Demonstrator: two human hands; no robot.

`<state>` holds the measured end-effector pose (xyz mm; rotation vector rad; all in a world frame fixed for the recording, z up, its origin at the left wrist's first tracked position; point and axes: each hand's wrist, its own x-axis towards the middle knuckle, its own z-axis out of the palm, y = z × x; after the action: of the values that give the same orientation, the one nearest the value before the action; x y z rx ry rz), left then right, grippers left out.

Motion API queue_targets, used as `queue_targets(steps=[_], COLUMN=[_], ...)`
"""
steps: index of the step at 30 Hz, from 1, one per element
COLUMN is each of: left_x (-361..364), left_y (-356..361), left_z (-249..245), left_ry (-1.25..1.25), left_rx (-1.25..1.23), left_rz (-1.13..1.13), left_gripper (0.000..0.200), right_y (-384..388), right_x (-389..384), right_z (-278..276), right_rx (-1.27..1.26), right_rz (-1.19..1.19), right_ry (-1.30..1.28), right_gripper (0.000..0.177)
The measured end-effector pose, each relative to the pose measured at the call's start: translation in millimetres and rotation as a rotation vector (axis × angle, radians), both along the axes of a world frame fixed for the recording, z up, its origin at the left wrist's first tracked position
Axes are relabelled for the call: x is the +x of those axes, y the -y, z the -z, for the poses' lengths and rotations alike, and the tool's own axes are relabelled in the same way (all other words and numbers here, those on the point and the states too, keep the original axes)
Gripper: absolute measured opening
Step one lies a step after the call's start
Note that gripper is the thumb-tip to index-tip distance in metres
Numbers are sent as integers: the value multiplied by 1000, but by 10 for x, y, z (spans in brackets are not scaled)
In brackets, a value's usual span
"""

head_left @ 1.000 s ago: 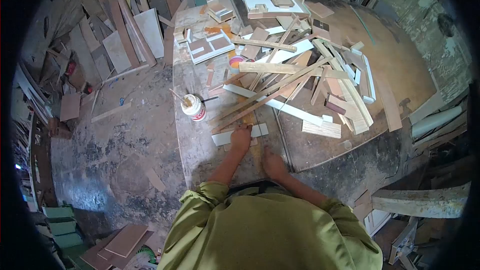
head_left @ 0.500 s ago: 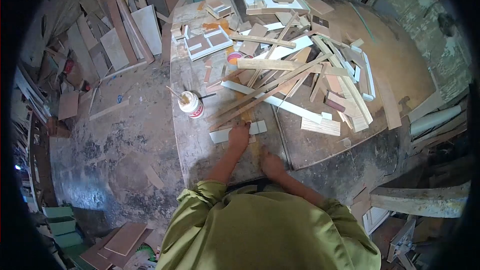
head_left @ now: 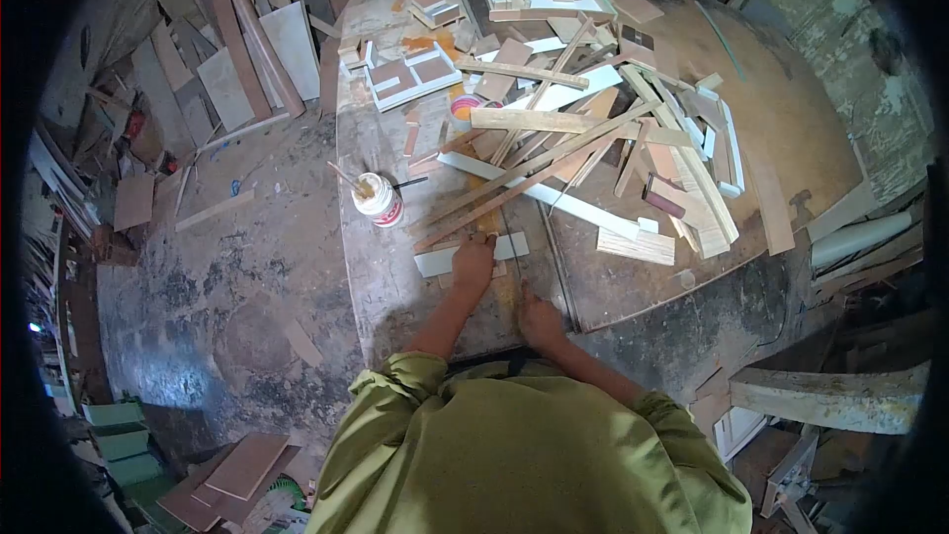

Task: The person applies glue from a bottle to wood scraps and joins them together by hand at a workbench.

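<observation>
My left hand (head_left: 473, 261) presses down on a white strip of board (head_left: 512, 245) that lies crosswise on the bench, its fingers bent over the strip's edge. A smaller pale piece shows partly beneath the strip. My right hand (head_left: 541, 321) is closed near the bench's front edge, index finger pointing forward. From it a thin dark blade-like tool (head_left: 514, 262), seen edge-on, runs forward past the strip; its handle is hidden in the fist and its exact kind cannot be made out.
A white tub of glue (head_left: 378, 202) with a stick in it stands to the left. Beyond my hands is a heap of wood strips (head_left: 583, 129). A small white-framed tray (head_left: 413, 81) lies at the back left. Boards (head_left: 242, 89) lean beyond the bench.
My right hand has shifted slightly, and the thin blade now shows reaching forward past the white strip. My left hand stays on the strip.
</observation>
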<state>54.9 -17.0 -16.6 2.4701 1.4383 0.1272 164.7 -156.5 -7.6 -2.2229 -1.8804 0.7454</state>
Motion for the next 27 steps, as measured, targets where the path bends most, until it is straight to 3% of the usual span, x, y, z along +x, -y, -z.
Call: queue_targets(steps=[8,14,17,20,23,27], left_x=[-3,-29,-18,-19,-12,2], left_y=[4,-1,5,-8,23,3], left_z=[-13,24,-57,-68,-9,-22], left_ry=[-19,12,-2,-8,-25,-33], left_rx=[-5,26,12,24,82,-3], left_rz=[18,35,46,57,38,14], left_gripper=[48,46,43,44,49,51], right_y=[-656,40,-87,-425,-650,-215], right_x=[72,45,35,59,71,74], right_z=[409,156,79,308,453,268], right_rx=[180,83,-23,209,273,119], right_rz=[13,-33,2,-10,2,-25], right_ry=[62,27,66,21,98,38], right_gripper=[59,61,62,62,60,58])
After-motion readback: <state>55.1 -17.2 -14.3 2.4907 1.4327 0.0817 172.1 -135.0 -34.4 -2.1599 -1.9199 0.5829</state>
